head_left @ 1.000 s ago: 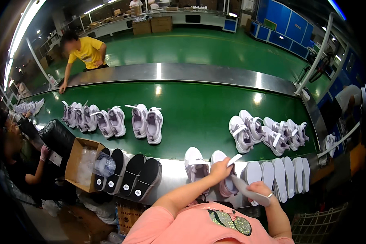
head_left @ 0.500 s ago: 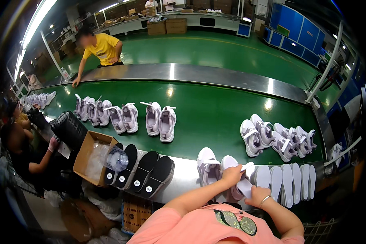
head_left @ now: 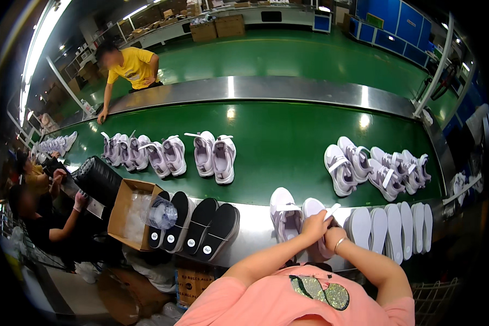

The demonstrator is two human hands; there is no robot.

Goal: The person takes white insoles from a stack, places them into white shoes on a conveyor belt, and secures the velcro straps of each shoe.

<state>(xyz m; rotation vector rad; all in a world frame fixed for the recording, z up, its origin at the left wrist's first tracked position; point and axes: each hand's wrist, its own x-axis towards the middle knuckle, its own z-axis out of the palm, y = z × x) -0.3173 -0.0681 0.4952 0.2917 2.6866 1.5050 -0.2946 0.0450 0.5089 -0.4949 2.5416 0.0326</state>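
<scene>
In the head view a white and pale lilac sneaker (head_left: 312,206) stands on the near steel edge, toe pointing away. My left hand (head_left: 314,226) is closed on its upper by the white strap. My right hand (head_left: 334,239) is at the shoe's opening with its fingers curled in. Both hands hide the inside, so what the right fingers grip does not show. Just left stands a matching sneaker (head_left: 287,216). To the right of my hands lies a row of several pale insoles (head_left: 359,225), side by side.
Pairs of sneakers stand on the green belt (head_left: 277,157), left (head_left: 223,157) and right (head_left: 342,171). Left of me are black soles (head_left: 200,225) and an open carton (head_left: 126,217) with plastic wrap. A person in yellow (head_left: 130,68) leans on the far steel edge; others work at left.
My right hand has moved up and inward to the sneaker's opening. The pale insole it held half a second ago is now out of sight. The left hand stays on the upper.
</scene>
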